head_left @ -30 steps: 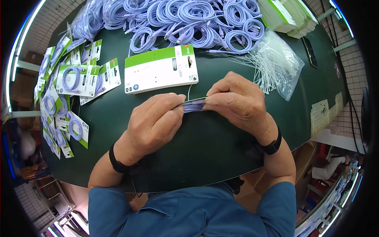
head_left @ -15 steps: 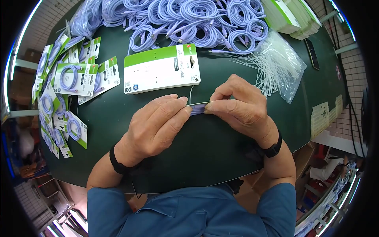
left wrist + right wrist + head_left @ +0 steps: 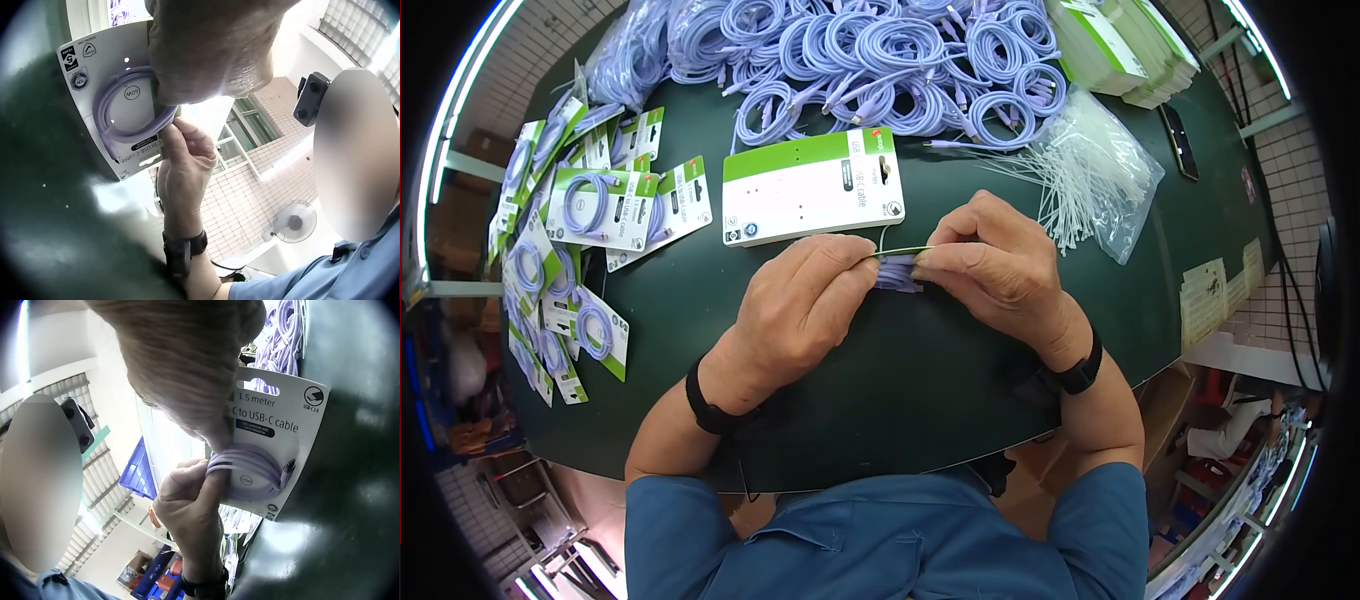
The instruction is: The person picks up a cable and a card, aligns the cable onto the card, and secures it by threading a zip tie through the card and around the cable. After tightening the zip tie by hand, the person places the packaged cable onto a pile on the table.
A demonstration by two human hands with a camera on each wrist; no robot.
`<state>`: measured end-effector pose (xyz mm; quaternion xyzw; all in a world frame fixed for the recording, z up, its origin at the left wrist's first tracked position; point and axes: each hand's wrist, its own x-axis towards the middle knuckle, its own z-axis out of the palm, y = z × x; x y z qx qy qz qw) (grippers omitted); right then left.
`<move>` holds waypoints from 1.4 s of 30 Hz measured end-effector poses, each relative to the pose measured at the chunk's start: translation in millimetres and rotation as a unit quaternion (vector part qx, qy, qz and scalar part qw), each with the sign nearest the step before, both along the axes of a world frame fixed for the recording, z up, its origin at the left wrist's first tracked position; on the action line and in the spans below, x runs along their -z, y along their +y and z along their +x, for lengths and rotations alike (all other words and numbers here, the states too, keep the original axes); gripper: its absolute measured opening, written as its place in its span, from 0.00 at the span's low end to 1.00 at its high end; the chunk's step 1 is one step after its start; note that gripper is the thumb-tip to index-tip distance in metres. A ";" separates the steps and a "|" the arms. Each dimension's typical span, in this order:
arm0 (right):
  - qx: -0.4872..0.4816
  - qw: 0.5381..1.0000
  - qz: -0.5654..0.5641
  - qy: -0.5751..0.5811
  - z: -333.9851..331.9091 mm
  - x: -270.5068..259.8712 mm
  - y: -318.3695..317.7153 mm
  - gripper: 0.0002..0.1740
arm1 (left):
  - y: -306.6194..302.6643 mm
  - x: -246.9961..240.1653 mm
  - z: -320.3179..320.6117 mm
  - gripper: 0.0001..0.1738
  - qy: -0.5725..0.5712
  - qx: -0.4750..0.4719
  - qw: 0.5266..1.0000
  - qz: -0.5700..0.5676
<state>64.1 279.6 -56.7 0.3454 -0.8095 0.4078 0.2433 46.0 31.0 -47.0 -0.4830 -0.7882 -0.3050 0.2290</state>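
Between both hands stands a printed white and green cable card point(image 3: 128, 109), seen nearly edge-on in the head view. A coiled lilac USB-C cable point(image 3: 250, 456) lies against its face on the side toward the person. My left hand point(image 3: 805, 305) pinches the card and coil at the left end between thumb and fingers. At the other end my right hand point(image 3: 1000, 262) pinches them with thumb and index finger. A thin white cable tie point(image 3: 884, 238) sticks up behind the card. The fingers hide parts of the coil and card.
Just beyond the hands lies a stack of cable cards point(image 3: 810, 195). Carded cables point(image 3: 600, 210) are heaped at the left, loose lilac coils point(image 3: 900, 50) at the back. Right of these are a bag of white ties point(image 3: 1100, 180), more card stacks point(image 3: 1100, 50) and a phone point(image 3: 1179, 140).
Both hands keep their pinch on the card and coil, with only small shifts. Less of the white tie shows behind the card than half a second ago, and more of the coil shows below its edge.
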 end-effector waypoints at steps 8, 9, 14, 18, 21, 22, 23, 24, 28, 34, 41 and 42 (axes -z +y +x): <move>-0.003 1.000 0.016 0.008 -2.7 0.9 0.7 0.15 | -0.1 -2.6 -2.8 0.11 0.012 0.009 1.000 0.002; -0.006 1.000 0.020 0.001 -1.9 -2.0 4.3 0.15 | 0.9 -1.2 -3.0 0.11 0.013 0.010 1.000 0.001; 0.009 0.995 -0.065 -0.080 -8.1 -23.7 40.5 0.15 | 6.7 -5.0 -7.4 0.11 0.000 0.023 1.000 0.000; 0.189 0.955 0.034 -0.227 -13.7 -25.3 101.0 0.15 | 13.2 -3.4 -2.9 0.11 -0.011 0.043 0.999 -0.003; 0.253 0.929 0.133 -0.236 -13.4 -20.9 119.3 0.15 | 18.4 -1.6 0.0 0.11 -0.016 0.066 0.998 -0.002; 0.242 0.925 0.163 -0.245 -11.7 -22.3 119.6 0.14 | 18.0 -1.7 0.5 0.11 -0.016 0.068 0.998 0.000; 0.230 0.920 0.191 -0.254 -9.9 -23.1 119.2 0.14 | 17.1 -1.9 1.0 0.11 -0.016 0.069 0.997 0.000; 0.217 0.914 0.219 -0.263 -8.1 -22.9 118.6 0.14 | 16.8 -1.7 1.2 0.11 -0.017 0.070 0.997 0.001; 0.275 0.892 0.267 -0.239 -4.4 -14.0 115.3 0.14 | 15.6 -0.8 0.4 0.11 -0.017 0.069 0.997 0.002; 0.209 0.898 0.230 -0.311 -26.6 3.1 111.8 0.11 | 16.1 -2.3 -0.7 0.11 -0.017 0.069 0.998 0.000; 0.197 0.945 0.205 -0.160 -24.3 8.2 89.6 0.04 | 16.1 -3.8 -0.8 0.10 -0.011 0.068 0.998 -0.008; 0.201 0.946 0.198 -0.162 -23.9 6.3 89.7 0.04 | 15.8 -4.2 -0.7 0.10 -0.011 0.069 0.998 -0.007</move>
